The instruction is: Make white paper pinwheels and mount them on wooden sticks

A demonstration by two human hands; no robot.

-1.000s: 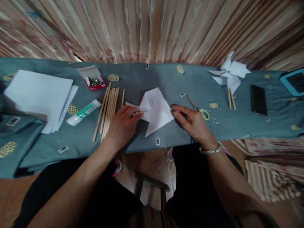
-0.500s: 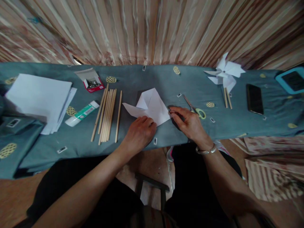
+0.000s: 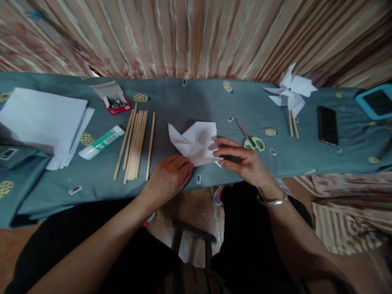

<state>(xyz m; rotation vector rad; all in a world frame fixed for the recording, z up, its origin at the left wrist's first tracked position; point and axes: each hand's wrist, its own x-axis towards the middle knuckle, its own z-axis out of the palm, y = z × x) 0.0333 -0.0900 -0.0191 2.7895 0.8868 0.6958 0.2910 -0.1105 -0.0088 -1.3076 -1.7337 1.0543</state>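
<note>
A partly folded white paper pinwheel lies on the cloth-covered table in front of me, one pointed blade sticking out to the left. My left hand grips its lower left edge, with the fingertips closed on the paper. At the right edge, my right hand has its fingers over a corner, the thumb below and the paper pinched between them. Scissors with pale green handles lie just beyond the right hand. Several wooden sticks rest to the left of the paper.
On the left are a stack of white paper, a glue stick and an open red box of small metal pieces. At right lie finished-looking pinwheels with sticks, a black phone and a blue-framed device.
The paper has turned clockwise, its left blade now pointing further up. My left hand has shifted slightly left and down, and my right hand's fingers have spread over the right corner.
</note>
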